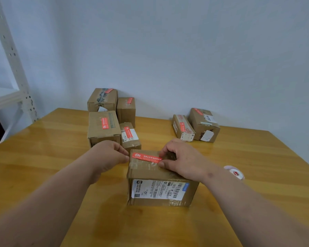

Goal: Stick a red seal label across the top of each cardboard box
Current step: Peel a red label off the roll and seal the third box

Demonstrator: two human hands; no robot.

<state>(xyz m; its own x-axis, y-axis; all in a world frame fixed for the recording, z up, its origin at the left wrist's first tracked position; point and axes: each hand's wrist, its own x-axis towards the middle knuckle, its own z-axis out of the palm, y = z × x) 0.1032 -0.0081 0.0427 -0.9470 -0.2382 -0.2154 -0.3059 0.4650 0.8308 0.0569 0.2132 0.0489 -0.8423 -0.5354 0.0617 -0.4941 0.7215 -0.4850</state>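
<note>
- Head view: the right hand (181, 157) is the grip on the red seal label (146, 157). Its thumb and first finger pinch the right end of the label, and the other fingers curl down on the box top.
- The left hand (108, 155) is at the left top edge of the same box. Its fingers are curled, with the tips close together near the left end of the label. I cannot tell if they pinch the label or just touch the box.
- The red seal label lies flat across the top of the near cardboard box (161, 177), close to its far edge. It has white writing on it.
- The near cardboard box stands in the middle of the yellow wooden worktop (43, 166). A white shipping label (159, 189) with bar codes is stuck on the side that faces the person.
- A small white roll (235, 172) with red inside it lies on the worktop, just beside the right wrist.
- Four more boxes (103, 127) stand close together at the back left. Each one has a red label on top.
- Two more boxes (202, 124) sit side by side at the back right, near the wall. Each has a red label too.
- A white metal shelf rack (12, 68) stands at the far left, next to the pale wall (185, 50).
</note>
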